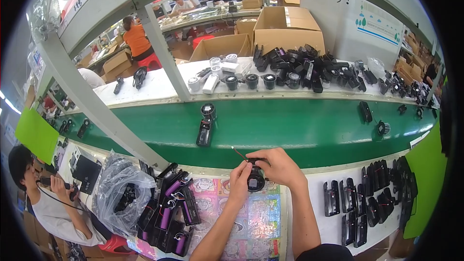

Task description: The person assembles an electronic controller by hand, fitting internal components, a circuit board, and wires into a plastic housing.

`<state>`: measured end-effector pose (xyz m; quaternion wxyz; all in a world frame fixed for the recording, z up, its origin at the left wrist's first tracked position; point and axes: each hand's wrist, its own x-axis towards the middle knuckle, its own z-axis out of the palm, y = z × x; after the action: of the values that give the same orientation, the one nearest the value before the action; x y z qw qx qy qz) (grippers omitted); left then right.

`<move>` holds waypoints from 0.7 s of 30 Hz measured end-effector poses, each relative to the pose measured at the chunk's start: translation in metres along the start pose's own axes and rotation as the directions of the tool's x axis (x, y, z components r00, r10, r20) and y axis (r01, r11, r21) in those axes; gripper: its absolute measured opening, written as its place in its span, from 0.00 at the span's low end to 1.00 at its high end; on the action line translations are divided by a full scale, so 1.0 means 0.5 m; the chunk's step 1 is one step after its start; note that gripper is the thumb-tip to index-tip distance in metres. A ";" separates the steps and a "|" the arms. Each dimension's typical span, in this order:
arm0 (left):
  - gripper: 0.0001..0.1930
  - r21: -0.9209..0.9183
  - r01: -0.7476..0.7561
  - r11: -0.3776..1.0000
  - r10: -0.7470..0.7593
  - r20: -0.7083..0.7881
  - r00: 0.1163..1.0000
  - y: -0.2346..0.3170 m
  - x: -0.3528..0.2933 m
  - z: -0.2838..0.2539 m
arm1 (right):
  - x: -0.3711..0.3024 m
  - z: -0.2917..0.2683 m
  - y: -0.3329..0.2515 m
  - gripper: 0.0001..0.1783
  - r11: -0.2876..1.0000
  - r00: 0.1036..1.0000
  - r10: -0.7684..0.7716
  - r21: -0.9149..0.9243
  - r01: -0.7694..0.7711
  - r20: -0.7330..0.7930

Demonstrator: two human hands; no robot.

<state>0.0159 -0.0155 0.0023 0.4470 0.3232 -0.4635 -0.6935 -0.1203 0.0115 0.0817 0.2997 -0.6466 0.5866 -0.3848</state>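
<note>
A black round housing (255, 184) is held between both hands over the patterned mat (265, 217). A thin red wire with a small white plug sticks up from its top. My left hand (238, 180) grips the housing's left side, thumb near the top. My right hand (280, 165) is closed on its upper right, fingers bent over the top edge. Part of the housing is hidden by the fingers. To the left lies a pile of black casings with purple cylindrical batteries (166, 218).
Beyond my hands runs a green conveyor belt (270, 125) carrying a black casing with a round head (205, 131). Rows of black shells (349, 198) stand at right. Black parts (309, 67) heap on the far shelf. A metal post (106, 111) slants at left, near a seated person (63, 212).
</note>
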 end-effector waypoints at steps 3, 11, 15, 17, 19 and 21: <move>0.11 -0.160 0.081 0.984 -0.095 -0.085 0.992 0.009 -0.001 0.003 | 0.009 0.004 0.005 0.16 0.985 0.994 0.093 0.142 -0.100 0.056; 0.12 -0.203 0.063 0.977 -0.085 -0.101 0.991 0.002 0.018 -0.032 | 0.021 0.032 0.032 0.14 0.996 0.998 -0.060 0.061 0.062 -0.032; 0.10 -0.275 0.079 0.958 -0.100 -0.062 0.993 0.005 0.018 -0.034 | 0.019 0.032 0.042 0.16 0.995 0.998 0.054 0.081 -0.056 0.025; 0.09 -0.326 0.090 0.941 -0.093 0.005 0.996 0.002 0.020 -0.043 | 0.020 0.030 0.045 0.17 0.994 0.995 0.090 0.061 -0.092 0.034; 0.09 -0.303 0.088 0.949 -0.083 0.031 0.996 0.006 0.021 -0.049 | 0.017 0.034 0.060 0.17 0.991 0.998 0.055 0.120 -0.057 0.027; 0.09 -0.282 0.091 0.955 -0.074 0.072 0.995 0.006 0.021 -0.061 | 0.018 0.044 0.068 0.16 0.970 1.000 0.011 0.243 -0.014 0.014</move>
<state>0.0392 -0.0366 -0.0066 0.4452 0.2535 -0.3584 -0.7804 -0.1192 -0.0033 0.0431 0.3829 -0.6035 0.5372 -0.4478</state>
